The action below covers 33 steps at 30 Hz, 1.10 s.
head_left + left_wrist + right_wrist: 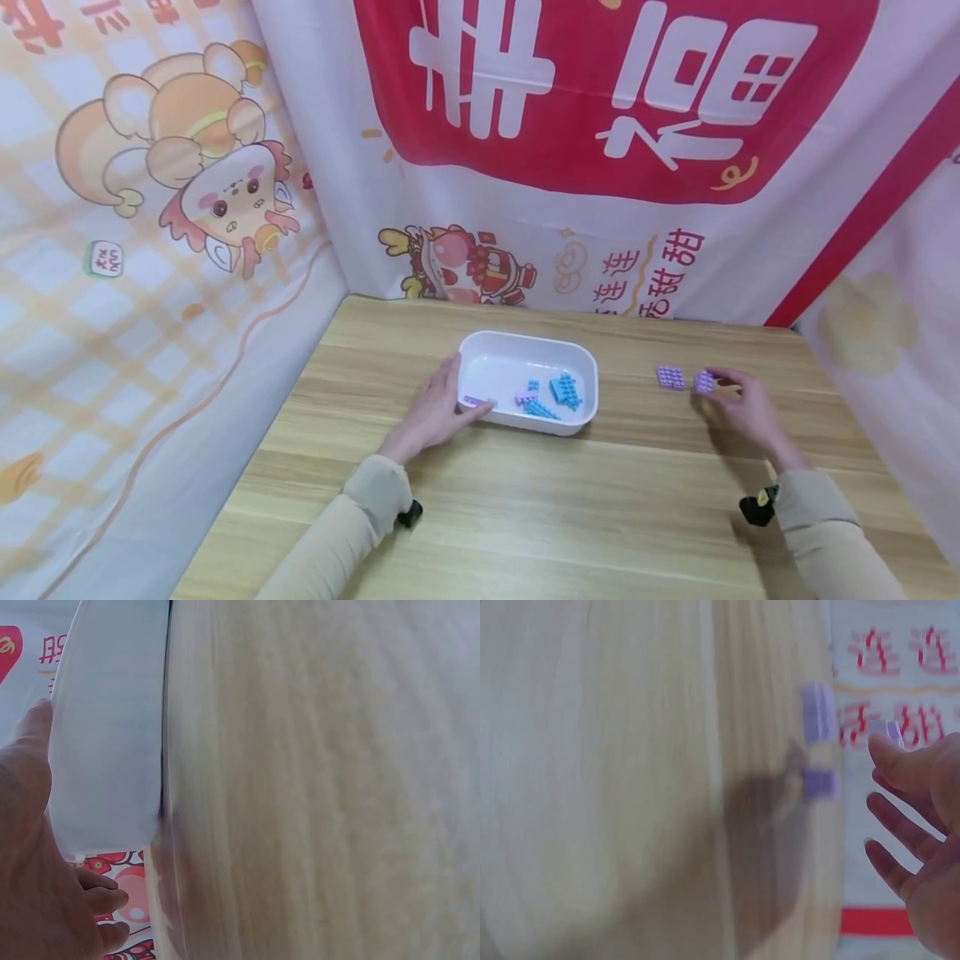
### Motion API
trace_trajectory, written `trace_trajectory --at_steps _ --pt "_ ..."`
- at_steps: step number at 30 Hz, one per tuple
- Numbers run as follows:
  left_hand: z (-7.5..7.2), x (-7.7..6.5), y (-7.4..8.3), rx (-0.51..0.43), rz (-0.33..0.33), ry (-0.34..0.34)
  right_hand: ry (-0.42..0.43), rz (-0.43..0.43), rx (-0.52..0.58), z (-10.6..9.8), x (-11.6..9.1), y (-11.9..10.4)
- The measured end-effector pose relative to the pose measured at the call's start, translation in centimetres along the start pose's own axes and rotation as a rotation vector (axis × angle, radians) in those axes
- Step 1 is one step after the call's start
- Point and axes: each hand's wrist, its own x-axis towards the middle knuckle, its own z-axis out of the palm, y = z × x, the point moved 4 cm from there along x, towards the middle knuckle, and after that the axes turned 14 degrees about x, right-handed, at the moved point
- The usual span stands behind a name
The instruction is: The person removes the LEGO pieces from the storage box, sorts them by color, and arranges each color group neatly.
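My left hand (429, 417) holds the left end of a white plastic tray (528, 337), with the thumb over the near rim and the other fingers by the left end. Inside the tray lie blue building blocks (566, 390), some pink blocks (525, 398) and a purple strip (474, 401) near the thumb. Over the table to the right, my right hand (750, 410) pinches a small purple building block (885, 731) between thumb and index finger. Two purple block pieces (818, 712) lie on the table close to it, blurred in the right wrist view.
The wooden table (525, 517) ends at a printed cloth backdrop (570, 183) behind the tray. More printed cloth (150, 333) hangs at the left side. A dark wrist device (759, 507) sits on the right forearm, and a shadow falls beneath the right hand.
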Motion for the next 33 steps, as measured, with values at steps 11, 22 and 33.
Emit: trace_trajectory --at_steps 11,22,33 --pt "0.6 -0.3 -0.1 -0.012 -0.011 -0.013 -0.009 0.122 -0.087 -0.7 -1.6 4.5" --pt "0.4 -0.3 -0.2 -0.045 -0.03 -0.022 0.055 0.106 -0.183 -0.8 -0.5 5.7" --pt "-0.2 -0.3 -0.3 -0.055 -0.04 -0.035 -0.043 0.101 -0.202 0.8 1.0 4.2"
